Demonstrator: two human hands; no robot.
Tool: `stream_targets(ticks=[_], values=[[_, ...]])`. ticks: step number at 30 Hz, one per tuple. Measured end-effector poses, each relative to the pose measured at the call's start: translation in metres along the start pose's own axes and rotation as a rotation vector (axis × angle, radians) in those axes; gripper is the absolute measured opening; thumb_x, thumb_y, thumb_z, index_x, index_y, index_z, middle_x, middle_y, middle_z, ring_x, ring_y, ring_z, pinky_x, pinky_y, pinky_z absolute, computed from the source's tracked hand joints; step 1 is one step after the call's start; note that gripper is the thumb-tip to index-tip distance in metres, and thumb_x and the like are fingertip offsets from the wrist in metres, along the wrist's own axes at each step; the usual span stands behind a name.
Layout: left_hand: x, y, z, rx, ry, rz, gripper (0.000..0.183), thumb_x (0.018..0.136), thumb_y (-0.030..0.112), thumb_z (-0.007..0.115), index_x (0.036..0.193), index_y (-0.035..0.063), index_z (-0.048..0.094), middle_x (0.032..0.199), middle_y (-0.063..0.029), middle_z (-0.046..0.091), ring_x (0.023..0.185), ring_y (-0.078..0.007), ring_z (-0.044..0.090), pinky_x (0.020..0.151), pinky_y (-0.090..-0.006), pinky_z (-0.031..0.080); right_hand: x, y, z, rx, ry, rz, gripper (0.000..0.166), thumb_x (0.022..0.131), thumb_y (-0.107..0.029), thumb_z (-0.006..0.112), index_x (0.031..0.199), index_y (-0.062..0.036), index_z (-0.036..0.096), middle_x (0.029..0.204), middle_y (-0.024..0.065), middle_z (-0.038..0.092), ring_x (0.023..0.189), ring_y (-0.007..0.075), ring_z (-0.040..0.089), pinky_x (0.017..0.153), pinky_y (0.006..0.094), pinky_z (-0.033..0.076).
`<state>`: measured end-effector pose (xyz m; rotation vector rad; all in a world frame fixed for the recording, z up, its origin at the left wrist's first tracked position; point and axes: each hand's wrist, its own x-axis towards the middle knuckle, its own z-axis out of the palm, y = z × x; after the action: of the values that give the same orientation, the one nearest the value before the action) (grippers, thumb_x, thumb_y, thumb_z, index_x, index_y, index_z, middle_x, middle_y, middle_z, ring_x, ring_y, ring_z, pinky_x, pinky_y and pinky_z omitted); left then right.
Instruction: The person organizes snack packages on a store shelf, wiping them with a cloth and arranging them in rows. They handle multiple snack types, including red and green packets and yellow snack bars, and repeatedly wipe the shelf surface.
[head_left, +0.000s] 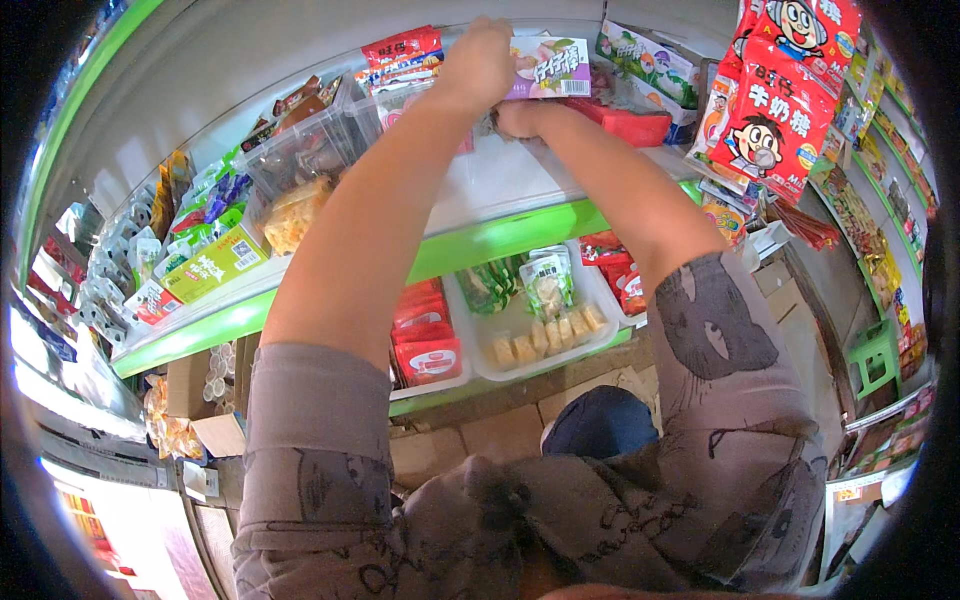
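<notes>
My left hand is curled at the left end of a purple-and-white snack box on the upper shelf. Its fingertips are hidden behind the fist, and it appears to grip the box's end. Just below the box, my right hand has bent fingers beside a small greyish item, too blurred to name; whether it is held cannot be told. Red packaging lies to the right of my right hand. Behind my left forearm stand upright red snack bags and a clear plastic bin.
A green-edged shelf runs across the front. Below it, a white tray holds packets and pale blocks. Red candy bags hang at right. Left are a green display box and a cardboard carton. A green plastic stool stands far right.
</notes>
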<state>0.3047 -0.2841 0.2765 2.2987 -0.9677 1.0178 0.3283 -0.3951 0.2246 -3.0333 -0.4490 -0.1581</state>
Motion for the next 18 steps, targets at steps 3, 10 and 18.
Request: stream_targets(ticks=[3, 10, 18], values=[[-0.004, -0.009, 0.006, 0.057, 0.034, 0.011, 0.037, 0.076, 0.020, 0.068, 0.102, -0.0035, 0.055, 0.101, -0.0241, 0.055, 0.099, -0.0391, 0.053, 0.084, -0.0430, 0.044, 0.021, -0.001, 0.014, -0.088, 0.138, -0.029, 0.050, 0.081, -0.014, 0.044, 0.131, -0.0119, 0.043, 0.140, 0.0154, 0.036, 0.127, 0.0293, 0.037, 0.106, 0.0417, 0.028], [0.005, 0.001, 0.006, 0.070, 0.041, 0.007, 0.035, 0.076, 0.020, 0.067, 0.100, -0.0035, 0.055, 0.103, -0.0230, 0.055, 0.101, -0.0388, 0.052, 0.086, -0.0426, 0.043, 0.045, 0.031, 0.038, -0.105, 0.181, 0.152, 0.047, 0.085, -0.028, 0.043, 0.129, -0.0102, 0.048, 0.137, 0.0132, 0.041, 0.125, 0.0283, 0.041, 0.105, 0.0395, 0.030], [0.004, 0.004, 0.010, 0.075, -0.010, -0.043, 0.038, 0.077, 0.026, 0.067, 0.100, -0.0012, 0.054, 0.107, -0.0216, 0.054, 0.098, -0.0376, 0.056, 0.084, -0.0430, 0.047, -0.086, -0.004, -0.007, -0.199, 0.040, 0.090, 0.032, 0.080, -0.028, 0.051, 0.099, -0.0066, 0.065, 0.097, 0.0167, 0.064, 0.090, 0.0341, 0.062, 0.076, 0.0450, 0.049]])
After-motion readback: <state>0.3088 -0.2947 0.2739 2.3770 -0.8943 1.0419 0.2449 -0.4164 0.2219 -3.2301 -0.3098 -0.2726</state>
